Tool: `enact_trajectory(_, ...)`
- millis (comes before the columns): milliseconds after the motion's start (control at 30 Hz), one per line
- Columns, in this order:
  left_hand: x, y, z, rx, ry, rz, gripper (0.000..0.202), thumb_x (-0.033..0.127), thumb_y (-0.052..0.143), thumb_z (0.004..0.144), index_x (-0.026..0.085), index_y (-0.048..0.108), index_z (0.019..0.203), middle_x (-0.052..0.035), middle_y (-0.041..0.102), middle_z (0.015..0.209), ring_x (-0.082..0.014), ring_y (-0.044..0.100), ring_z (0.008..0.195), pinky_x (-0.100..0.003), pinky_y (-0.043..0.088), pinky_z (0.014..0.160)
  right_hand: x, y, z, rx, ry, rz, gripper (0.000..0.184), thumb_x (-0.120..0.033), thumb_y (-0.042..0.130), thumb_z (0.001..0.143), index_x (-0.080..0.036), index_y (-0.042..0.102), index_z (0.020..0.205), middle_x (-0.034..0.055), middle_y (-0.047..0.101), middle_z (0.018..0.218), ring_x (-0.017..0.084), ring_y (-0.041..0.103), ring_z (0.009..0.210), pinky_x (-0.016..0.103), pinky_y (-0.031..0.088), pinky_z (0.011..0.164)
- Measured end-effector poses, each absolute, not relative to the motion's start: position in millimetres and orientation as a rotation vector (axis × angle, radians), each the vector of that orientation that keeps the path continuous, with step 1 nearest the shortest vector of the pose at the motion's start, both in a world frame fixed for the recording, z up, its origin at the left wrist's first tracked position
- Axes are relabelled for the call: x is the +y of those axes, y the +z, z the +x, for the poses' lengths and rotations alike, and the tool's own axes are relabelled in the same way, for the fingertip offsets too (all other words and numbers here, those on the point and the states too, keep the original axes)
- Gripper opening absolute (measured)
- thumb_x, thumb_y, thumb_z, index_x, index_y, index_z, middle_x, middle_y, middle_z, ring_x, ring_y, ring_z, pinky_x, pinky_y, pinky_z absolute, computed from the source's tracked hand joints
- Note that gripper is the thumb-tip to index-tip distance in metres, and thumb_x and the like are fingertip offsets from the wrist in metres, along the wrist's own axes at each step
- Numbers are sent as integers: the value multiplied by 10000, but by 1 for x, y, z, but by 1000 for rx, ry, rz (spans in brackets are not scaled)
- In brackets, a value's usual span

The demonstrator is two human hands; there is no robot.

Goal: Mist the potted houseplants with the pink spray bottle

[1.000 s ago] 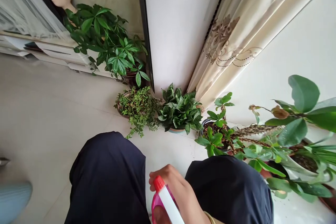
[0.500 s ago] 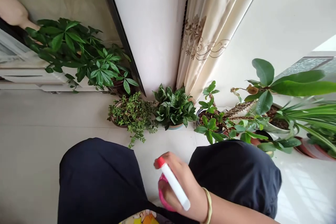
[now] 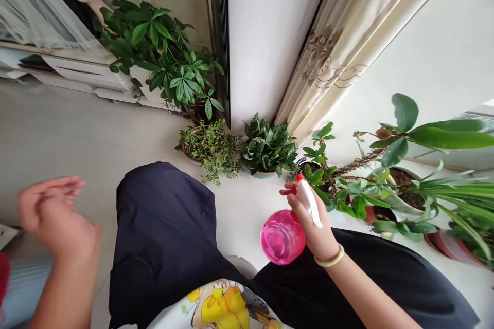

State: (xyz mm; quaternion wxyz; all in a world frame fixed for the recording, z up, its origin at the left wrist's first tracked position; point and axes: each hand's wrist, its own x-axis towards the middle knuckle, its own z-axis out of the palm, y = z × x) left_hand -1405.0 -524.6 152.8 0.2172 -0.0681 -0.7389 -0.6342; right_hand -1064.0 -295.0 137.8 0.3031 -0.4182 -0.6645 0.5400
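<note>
My right hand [image 3: 314,216] is wrapped around the neck of a pink see-through spray bottle [image 3: 282,236] with a white and red trigger head. Liquid shows inside the bottle, and my fingers are by the red trigger. Off to the left, my left hand [image 3: 57,211] is raised, slightly blurred, with loosely bent fingers and nothing visible in it. Beyond the spray head stand a leafy potted plant [image 3: 266,146] and a spiny-stemmed plant [image 3: 358,158]. A small-leaved trailing plant [image 3: 212,146] sits left of them.
A larger plant [image 3: 165,56] stands by a low white cabinet [image 3: 77,72]. Beige curtains [image 3: 347,36] hang beside a tall white panel [image 3: 270,36]. More pots [image 3: 451,241] line the right side. A red and light-blue thing [image 3: 23,282] is partly visible at the lower left.
My right hand has moved right and up, turning the spray bottle so that its pink body shows. My left hand has come into view. The view has shifted left.
</note>
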Motion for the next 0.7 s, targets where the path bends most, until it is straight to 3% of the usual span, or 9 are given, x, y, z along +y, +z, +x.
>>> enact_trajectory(100,-461,160,-1371,-1688,-1992,-324,181,218,467,706,230,626,793,6,648,786,-205,624,824,-422,469,882,-271,135,-1073,-1631,1469,-1194,438,-628,665,816,-215,648,963,64,708,929,202,626,801,315,496,675)
enact_trajectory(133,-434,154,-1348,-1899,-2130,-416,169,242,492,709,221,620,816,-9,662,836,-210,630,852,-411,473,894,-263,129,-1075,-1522,1488,-1241,458,-639,666,804,-216,649,978,62,713,923,211,639,831,316,498,689)
enact_trajectory(233,-364,107,-1260,-3221,-2488,-372,230,393,467,847,235,602,945,-51,685,950,-232,639,963,-382,477,912,-245,103,-1079,-1301,1550,-1300,444,-621,690,759,-206,656,913,46,704,838,206,649,820,307,484,698)
enact_trajectory(267,-349,87,-1231,-3480,-2445,-226,279,419,443,869,209,610,944,-104,686,930,-280,653,917,-421,494,838,-241,94,-1079,-1289,1565,-1309,433,-618,692,752,-202,655,867,45,701,818,200,647,808,303,481,701)
enact_trajectory(333,-336,50,-1186,-3736,-2541,23,316,439,422,895,197,624,919,-120,693,907,-292,671,905,-390,496,779,-234,81,-1080,-1305,1584,-1340,451,-634,701,724,-193,652,805,46,695,789,189,641,765,299,469,674)
enact_trajectory(400,-335,25,-1162,-3590,-2912,109,358,528,512,868,197,637,920,-98,709,912,-282,675,930,-354,497,794,-228,72,-1082,-1291,1622,-1366,472,-651,716,693,-192,635,764,36,672,739,180,634,700,300,457,632)
enact_trajectory(467,-339,12,-1156,-3418,-3020,129,356,549,574,833,197,624,845,-78,704,850,-258,668,864,-338,493,795,-224,65,-1087,-1215,1664,-1370,467,-639,741,667,-198,610,749,12,635,684,164,611,627,307,461,602)
enact_trajectory(600,-340,-2,-1168,-3294,-3081,231,299,455,529,866,190,605,751,-61,672,735,-215,639,729,-328,491,754,-221,53,-1101,-1110,1656,-1392,443,-586,784,633,-208,597,768,-28,585,637,129,550,556,321,493,594)
enact_trajectory(700,-335,-14,-1171,-3312,-3057,217,249,372,536,860,186,605,709,-55,652,689,-202,604,683,-322,473,720,-222,49,-1106,-1133,1665,-1410,480,-608,792,617,-203,612,801,-10,625,678,143,595,615,319,500,628)
